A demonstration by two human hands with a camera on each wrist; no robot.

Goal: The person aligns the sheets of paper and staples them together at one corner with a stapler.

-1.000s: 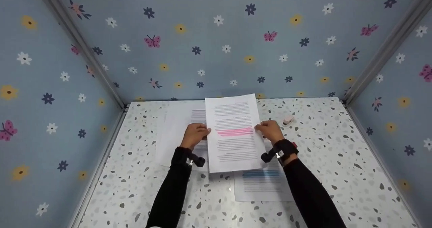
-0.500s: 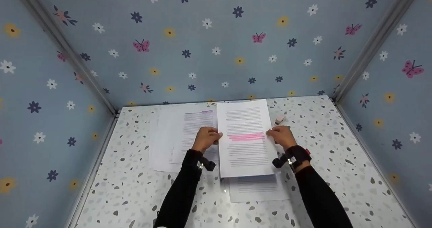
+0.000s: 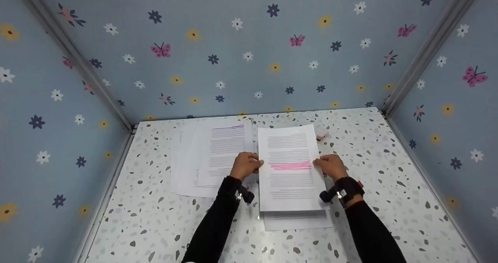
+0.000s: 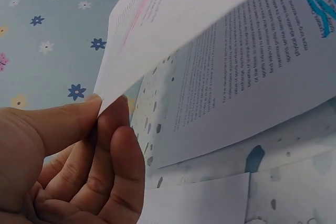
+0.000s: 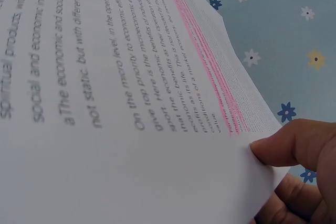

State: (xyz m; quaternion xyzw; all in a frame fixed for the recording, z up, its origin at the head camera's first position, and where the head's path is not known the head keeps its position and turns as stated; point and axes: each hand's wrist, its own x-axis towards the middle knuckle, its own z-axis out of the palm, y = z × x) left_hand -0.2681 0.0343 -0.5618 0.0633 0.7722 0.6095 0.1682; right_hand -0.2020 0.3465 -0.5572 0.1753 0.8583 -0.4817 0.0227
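Note:
Both hands hold a printed sheet of paper (image 3: 290,189) with a pink highlighted band across its middle. My left hand (image 3: 246,165) pinches its left edge between thumb and fingers; the left wrist view shows the sheet raised above the page below. My right hand (image 3: 331,167) pinches the right edge, thumb on top, as the right wrist view shows. Under the held sheet lies another printed page (image 3: 297,224), mostly hidden in the head view; blue marker strokes on this lower page (image 4: 236,72) show in the left wrist view.
Left of the hands, several overlapping printed sheets (image 3: 225,146) lie on the speckled table (image 3: 148,216), the top one with purple marking. A small pale pink object (image 3: 322,136) sits behind the right hand. Flowered panels (image 3: 249,49) enclose the back and sides.
Both hands have carried the pink-marked sheet rightward and toward the person, from over the left sheets to above the blue-marked page, which it now mostly covers. The purple-marked page is more exposed.

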